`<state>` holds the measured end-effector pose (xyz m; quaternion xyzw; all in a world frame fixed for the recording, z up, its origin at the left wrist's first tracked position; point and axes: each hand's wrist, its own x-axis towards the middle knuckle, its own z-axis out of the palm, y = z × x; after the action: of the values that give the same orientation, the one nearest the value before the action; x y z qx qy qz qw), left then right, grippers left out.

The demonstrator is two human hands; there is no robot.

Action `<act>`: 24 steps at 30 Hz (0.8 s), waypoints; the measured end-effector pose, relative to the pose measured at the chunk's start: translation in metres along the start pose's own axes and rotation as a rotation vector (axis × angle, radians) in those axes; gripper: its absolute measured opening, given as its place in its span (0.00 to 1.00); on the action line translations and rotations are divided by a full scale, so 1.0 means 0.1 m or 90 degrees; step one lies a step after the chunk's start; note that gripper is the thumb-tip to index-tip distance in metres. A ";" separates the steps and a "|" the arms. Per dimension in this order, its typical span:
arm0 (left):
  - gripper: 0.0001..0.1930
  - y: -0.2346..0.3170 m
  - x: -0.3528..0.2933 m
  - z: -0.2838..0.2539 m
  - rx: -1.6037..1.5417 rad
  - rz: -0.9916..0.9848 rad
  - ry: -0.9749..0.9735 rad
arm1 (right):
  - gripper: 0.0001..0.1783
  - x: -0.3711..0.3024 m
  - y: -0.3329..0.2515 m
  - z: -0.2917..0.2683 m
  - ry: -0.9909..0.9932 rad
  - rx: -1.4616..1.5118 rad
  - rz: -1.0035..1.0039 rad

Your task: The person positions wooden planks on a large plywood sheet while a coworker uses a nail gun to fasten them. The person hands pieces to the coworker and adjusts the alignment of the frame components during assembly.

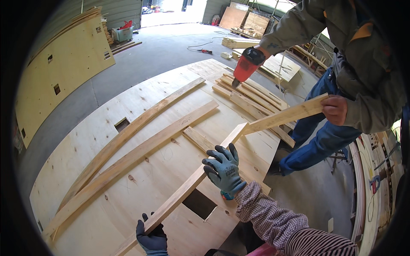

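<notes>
My left hand [152, 235], in a dark grey-blue work glove, is wrapped round the near part of a long wooden batten [175, 194]. Farther up, my right hand [225, 170], gloved the same way, grips that batten with curved fingers and covers a piece of it. The batten's far end touches a second batten [286, 116] at an angle. A co-worker's bare hand [335, 110] holds the other end of that second piece. In the co-worker's other hand, a red and black power tool [248, 65] points down, apart from the joint.
Under the battens lies a large plywood panel [102, 222] with rectangular cutouts [199, 204]. Two long battens [136, 160] lie across its left side. Several shorter battens [256, 96] are piled at the far right, beside the co-worker. Another plywood sheet [64, 72] leans at the left.
</notes>
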<state>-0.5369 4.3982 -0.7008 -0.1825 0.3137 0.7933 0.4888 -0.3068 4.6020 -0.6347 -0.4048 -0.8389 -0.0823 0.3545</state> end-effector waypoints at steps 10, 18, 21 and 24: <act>0.20 0.02 0.02 -0.01 0.027 -0.006 -0.013 | 0.26 0.02 -0.01 -0.01 0.082 0.018 0.122; 0.24 -0.01 -0.01 0.18 0.021 0.007 -0.011 | 0.36 -0.13 0.40 0.25 0.247 0.758 0.819; 0.24 0.05 -0.04 0.12 0.030 0.049 -0.090 | 0.31 -0.07 0.21 0.16 -0.056 1.078 0.853; 0.27 0.03 -0.06 0.15 -0.031 0.088 -0.203 | 0.26 0.05 -0.14 0.06 -0.169 0.988 0.817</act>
<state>-0.5372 4.4034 -0.6854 -0.0444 0.2247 0.8512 0.4723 -0.3224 4.5987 -0.6332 -0.4425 -0.3178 0.7366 0.4008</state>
